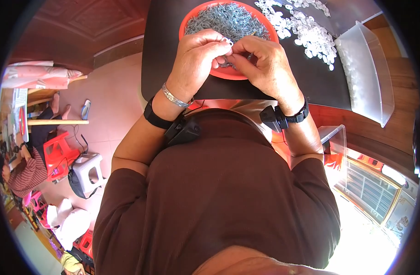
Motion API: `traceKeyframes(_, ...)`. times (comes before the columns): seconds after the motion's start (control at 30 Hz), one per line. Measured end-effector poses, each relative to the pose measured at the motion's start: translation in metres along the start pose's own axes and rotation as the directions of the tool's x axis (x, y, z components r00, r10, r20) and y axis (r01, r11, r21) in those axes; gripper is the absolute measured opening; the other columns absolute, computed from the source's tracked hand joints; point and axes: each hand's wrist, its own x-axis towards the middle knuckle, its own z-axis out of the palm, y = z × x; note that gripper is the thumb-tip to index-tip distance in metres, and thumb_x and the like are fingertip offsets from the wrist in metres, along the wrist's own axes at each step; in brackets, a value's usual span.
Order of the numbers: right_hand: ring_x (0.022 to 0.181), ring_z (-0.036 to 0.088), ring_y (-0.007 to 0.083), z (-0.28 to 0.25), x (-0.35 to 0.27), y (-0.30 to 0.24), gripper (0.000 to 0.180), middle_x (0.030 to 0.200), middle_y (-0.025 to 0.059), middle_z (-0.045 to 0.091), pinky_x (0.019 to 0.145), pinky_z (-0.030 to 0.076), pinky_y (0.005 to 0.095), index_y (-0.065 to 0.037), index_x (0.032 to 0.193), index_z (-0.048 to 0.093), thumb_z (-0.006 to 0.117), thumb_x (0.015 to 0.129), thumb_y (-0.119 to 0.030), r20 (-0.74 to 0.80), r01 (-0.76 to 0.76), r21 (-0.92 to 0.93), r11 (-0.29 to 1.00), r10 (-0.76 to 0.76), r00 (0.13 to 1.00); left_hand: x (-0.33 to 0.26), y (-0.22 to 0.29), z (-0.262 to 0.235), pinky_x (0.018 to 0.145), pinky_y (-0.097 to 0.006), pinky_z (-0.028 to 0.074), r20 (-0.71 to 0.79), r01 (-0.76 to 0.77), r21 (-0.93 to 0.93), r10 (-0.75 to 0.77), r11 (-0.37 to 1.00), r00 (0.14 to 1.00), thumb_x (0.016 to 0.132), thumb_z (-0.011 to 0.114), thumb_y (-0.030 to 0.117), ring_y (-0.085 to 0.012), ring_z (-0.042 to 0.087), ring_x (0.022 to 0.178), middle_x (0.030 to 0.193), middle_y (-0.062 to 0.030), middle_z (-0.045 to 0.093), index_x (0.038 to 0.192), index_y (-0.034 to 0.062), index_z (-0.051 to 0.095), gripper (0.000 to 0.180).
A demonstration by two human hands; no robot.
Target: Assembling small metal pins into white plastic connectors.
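Note:
Over the near edge of a red basin, my two hands meet with their fingertips together. The basin holds a heap of small grey screw-like metal pieces. A small whitish plastic piece is pinched between thumb and forefinger of my left hand. Close against it, my right hand has its thumb and fingers pressed together. Whatever lies in the right fingertips is too small and covered to name. White, clear-looking plastic pieces lie scattered to the right of the basin.
The basin stands on a black table. At the right is a translucent plastic bin with white pieces inside. Left on the floor are a red stool and a grey stool. Another person in a striped top sits at far left.

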Motion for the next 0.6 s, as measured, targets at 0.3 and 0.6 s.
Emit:
traceKeyframes(0.3,0.063,0.063,0.0244,0.0019,0.0005,0.0071,0.008,0.070,0.0095,0.063,0.056,0.048,0.0318,-0.004,0.079,0.063,0.066,0.076,-0.010,-0.058,-0.049,0.010,0.999,0.050,0.997,-0.0003,0.0004,0.0033,0.056,-0.021,0.043,0.000,-0.085,0.053,0.085,0.995,0.996,0.080,0.059,0.011,-0.0086,0.053,0.063,0.078,-0.0045,0.063,0.081,-0.0011,0.064,0.013)
traceKeyframes(0.6,0.063,0.063,0.0234,-0.0011,0.0031,0.0020,0.008,0.071,0.0096,0.064,0.056,0.048,0.0313,-0.003,0.080,0.064,0.065,0.076,-0.010,-0.049,-0.111,0.024,0.994,0.112,0.993,0.0002,-0.0020,0.0018,0.057,-0.021,0.044,-0.008,-0.086,-0.020,0.086,0.996,0.996,0.084,0.058,0.014,-0.0096,0.058,0.070,0.081,-0.0041,0.062,0.086,-0.0005,0.063,0.015)
